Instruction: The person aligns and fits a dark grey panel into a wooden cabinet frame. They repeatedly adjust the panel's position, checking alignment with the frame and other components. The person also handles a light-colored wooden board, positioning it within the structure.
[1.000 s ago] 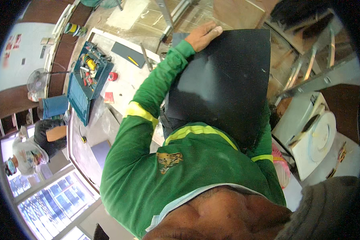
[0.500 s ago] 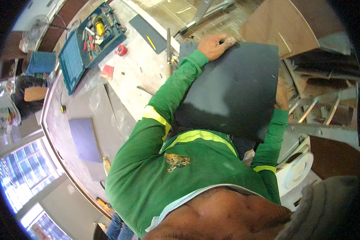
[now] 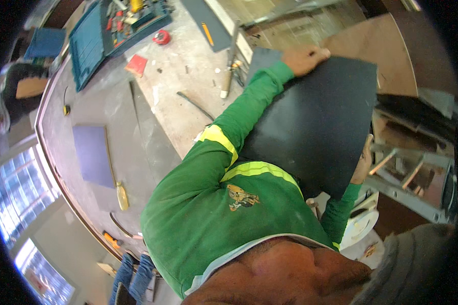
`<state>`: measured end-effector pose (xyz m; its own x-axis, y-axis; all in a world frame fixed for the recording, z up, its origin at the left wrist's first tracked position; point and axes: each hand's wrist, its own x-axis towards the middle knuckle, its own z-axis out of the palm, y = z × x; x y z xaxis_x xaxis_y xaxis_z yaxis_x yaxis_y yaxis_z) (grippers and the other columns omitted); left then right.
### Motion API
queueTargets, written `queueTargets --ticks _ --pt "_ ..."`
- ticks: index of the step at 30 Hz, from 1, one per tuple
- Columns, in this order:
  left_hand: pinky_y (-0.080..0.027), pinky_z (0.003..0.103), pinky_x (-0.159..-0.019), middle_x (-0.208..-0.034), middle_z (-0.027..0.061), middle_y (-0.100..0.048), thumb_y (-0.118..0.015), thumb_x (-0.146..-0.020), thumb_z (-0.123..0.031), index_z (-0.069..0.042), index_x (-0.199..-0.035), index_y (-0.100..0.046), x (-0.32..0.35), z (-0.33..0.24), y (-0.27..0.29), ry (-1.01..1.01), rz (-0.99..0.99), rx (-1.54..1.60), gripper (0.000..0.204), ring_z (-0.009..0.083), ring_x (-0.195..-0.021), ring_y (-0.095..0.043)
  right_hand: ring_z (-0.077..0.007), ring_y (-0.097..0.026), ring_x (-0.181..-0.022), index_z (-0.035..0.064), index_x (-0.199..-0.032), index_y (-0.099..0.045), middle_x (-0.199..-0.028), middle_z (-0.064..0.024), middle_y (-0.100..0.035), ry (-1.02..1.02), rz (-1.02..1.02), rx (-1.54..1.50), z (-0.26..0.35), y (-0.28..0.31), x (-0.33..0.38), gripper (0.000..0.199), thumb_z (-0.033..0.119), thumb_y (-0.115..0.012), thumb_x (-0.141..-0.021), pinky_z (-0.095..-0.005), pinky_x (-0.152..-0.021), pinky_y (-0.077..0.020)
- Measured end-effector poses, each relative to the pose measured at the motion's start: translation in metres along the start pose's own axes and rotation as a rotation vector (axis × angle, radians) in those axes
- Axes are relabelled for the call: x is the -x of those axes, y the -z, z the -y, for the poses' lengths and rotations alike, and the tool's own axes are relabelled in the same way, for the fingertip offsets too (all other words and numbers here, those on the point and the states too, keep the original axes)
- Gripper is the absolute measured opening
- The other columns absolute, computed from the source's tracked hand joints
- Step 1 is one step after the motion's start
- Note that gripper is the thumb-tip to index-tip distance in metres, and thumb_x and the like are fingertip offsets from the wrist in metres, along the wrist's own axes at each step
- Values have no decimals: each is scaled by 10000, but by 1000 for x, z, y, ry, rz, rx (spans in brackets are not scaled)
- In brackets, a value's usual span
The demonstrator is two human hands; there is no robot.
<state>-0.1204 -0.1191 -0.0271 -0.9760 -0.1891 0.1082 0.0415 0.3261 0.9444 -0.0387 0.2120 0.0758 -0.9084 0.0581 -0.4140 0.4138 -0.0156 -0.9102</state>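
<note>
Left hand [image 3: 304,59] curls firmly around a black sheet's [image 3: 310,122] far edge. Right hand [image 3: 363,161] flanks its right edge, closure impossible to tell — apparently balancing its breadth

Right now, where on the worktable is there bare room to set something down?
A wide bare patch of grey worktable lies between the flat purple rectangular board and the green left sleeve. Another separates that board from the open blue toolbox. Toward the left hand it is crowded: long tan-handled tool, thin black rod, dark grey board.
</note>
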Motion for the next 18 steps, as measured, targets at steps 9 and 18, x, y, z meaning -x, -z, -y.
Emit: queueTargets --ticks 9,18 --pt "-538 447 -826 -1013 227 -751 -586 -1026 -501 -36 -1082 -767 -78 -65 -11 -101 -208 -89 502 353 -965 -715 -251 -622 -1221 -47 -1427 -533 -1321 -158 -663 312 120 85 21 43 8 424 240 -479 -1120 -370 -1080 -490" --pt "-545 509 -762 -1251 209 -694 -464 -1049 -166 -224 -1533 -490 -185 -18 -16 -711 -408 -677 488 384 -802 -710 -236 -663 -1046 -38 -1277 -637 -1175 -125 -688 553 511 196 220 79 1 384 255 -626 -1030 -364 -1004 -508"
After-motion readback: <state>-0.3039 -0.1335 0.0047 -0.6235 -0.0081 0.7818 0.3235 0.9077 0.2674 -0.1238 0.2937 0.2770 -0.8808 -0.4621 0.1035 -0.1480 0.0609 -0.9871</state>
